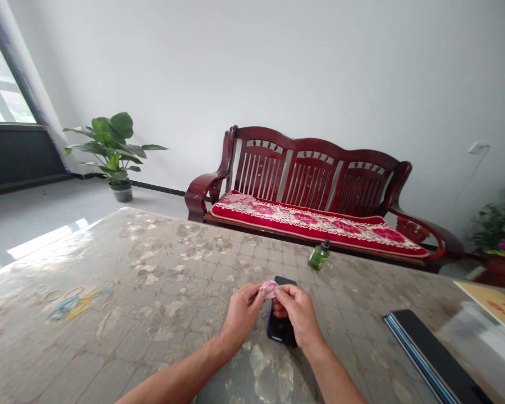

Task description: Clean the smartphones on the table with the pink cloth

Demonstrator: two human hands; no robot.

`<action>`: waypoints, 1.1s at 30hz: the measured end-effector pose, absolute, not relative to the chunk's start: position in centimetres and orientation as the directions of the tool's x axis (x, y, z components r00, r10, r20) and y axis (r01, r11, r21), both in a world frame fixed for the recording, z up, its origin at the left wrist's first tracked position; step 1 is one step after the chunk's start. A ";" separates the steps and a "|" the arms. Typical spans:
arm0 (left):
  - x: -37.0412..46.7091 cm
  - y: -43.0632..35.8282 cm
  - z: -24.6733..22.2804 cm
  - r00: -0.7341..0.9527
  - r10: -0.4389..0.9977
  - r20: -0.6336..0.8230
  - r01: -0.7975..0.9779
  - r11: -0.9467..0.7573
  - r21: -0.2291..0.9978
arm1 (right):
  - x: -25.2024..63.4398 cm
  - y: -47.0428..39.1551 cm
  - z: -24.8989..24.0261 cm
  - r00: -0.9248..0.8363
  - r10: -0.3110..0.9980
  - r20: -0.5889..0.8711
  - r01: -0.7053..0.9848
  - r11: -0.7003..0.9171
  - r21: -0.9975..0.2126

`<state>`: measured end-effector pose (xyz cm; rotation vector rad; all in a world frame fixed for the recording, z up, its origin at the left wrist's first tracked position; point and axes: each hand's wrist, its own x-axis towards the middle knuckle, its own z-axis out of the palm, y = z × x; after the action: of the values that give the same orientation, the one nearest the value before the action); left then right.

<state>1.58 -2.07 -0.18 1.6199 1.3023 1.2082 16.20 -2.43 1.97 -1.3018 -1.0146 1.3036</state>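
A small pink and white piece (269,289), perhaps paper or cloth, is pinched between both hands above the table. My left hand (244,310) grips its left end between thumb and fingers. At its right end, my right hand (295,311) holds it the same way. Beneath the hands lies a dark phone (283,331) with a blue edge, partly covered by my right hand. What exactly the pink piece is cannot be made out.
On the patterned tablecloth (168,331) are colored rubber bands (78,303) at left, a green bottle (318,256) beyond the hands, and a dark flat stack (433,353) beside a clear plastic box (480,339) at right. A wooden bench (311,179) stands behind.
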 end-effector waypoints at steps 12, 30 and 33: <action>1.6 -1.7 -0.8 0.042 0.985 0.166 0.277 -0.171 0.945 | 15.3 -3.1 1.5 0.065 0.986 0.155 0.180 0.142 -0.973; 1.6 -1.8 -0.3 0.115 0.992 0.055 0.106 -0.068 0.992 | 15.8 -4.5 1.8 -0.343 0.682 0.646 0.807 0.566 -0.169; 1.6 -1.4 -1.0 0.108 0.994 0.019 0.055 -0.025 0.998 | 15.7 -4.4 1.7 -0.359 0.623 0.695 0.802 0.587 -0.113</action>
<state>1.59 -1.37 -1.05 1.3162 1.1590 1.1179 15.74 -4.43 1.73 -1.1270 -2.1005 -0.3198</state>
